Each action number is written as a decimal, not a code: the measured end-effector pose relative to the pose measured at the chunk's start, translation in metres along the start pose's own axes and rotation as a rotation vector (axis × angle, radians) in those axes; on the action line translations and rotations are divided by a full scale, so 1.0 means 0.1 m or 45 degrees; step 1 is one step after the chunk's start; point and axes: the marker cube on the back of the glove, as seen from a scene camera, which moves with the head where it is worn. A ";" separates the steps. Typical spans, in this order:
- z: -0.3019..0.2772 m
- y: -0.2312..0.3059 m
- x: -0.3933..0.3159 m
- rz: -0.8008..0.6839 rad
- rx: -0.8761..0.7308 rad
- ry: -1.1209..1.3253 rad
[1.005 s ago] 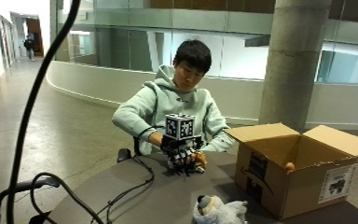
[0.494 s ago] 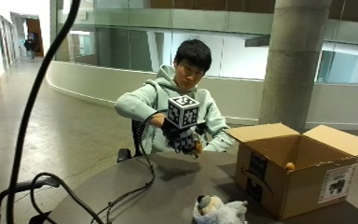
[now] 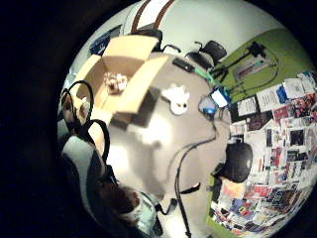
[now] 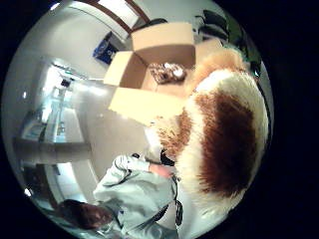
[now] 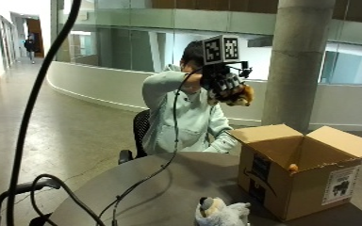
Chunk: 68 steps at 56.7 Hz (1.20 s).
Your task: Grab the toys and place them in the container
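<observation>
My gloved right hand (image 5: 224, 84) is raised high above the table, level with the person's head. It grips a brown and white plush toy (image 5: 239, 96), whose fur fills much of the thumb side palm view (image 4: 224, 134). An open cardboard box (image 5: 300, 169) stands on the right of the round table (image 5: 168, 188), below and to the right of the hand. Some toys (image 4: 167, 72) lie inside the box (image 3: 116, 82). A white and grey plush toy (image 5: 222, 213) lies on the table near its front edge, beside the box; it also shows as a pale plush toy (image 3: 177, 98).
Black cables (image 5: 143, 183) trail across the table's left side. A concrete pillar (image 5: 294, 61) stands behind the box. The person sits in a chair (image 5: 140, 136) at the far side of the table.
The hand has lifted the brown plush toy from just above the table to head height and moved it toward the box. The white toy and the box have stayed put.
</observation>
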 end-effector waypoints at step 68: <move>0.05 -0.86 1.20 0.589 0.072 -0.176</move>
